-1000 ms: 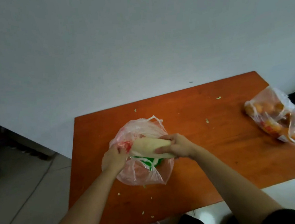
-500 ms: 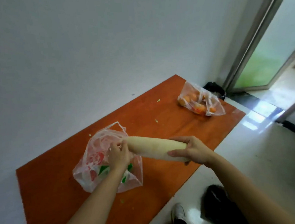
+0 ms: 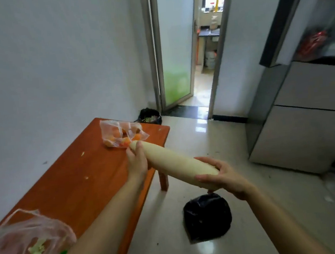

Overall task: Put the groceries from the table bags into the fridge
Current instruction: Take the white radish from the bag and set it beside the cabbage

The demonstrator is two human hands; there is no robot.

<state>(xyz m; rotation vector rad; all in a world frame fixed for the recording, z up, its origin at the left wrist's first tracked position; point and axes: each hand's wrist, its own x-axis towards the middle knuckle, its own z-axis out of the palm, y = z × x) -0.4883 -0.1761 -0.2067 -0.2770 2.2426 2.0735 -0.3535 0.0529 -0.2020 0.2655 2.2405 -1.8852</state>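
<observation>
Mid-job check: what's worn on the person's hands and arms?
Nothing worn shows. The left hand and right hand are ungloved, with no ring, watch or wristband visible. The left forearm and right forearm are bare to the frame edge; no sleeve shows.

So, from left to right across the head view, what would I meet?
Pinkish clear plastic bag of greens, clear plastic bag of orange fruit, right hand gripping long white radish, grey fridge.

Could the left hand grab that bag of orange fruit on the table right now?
Likely near enough, with nothing between, but not free: the left hand grips the thin end of the white radish, whose thick end the right hand holds, just short of the bag of orange fruit.
</observation>
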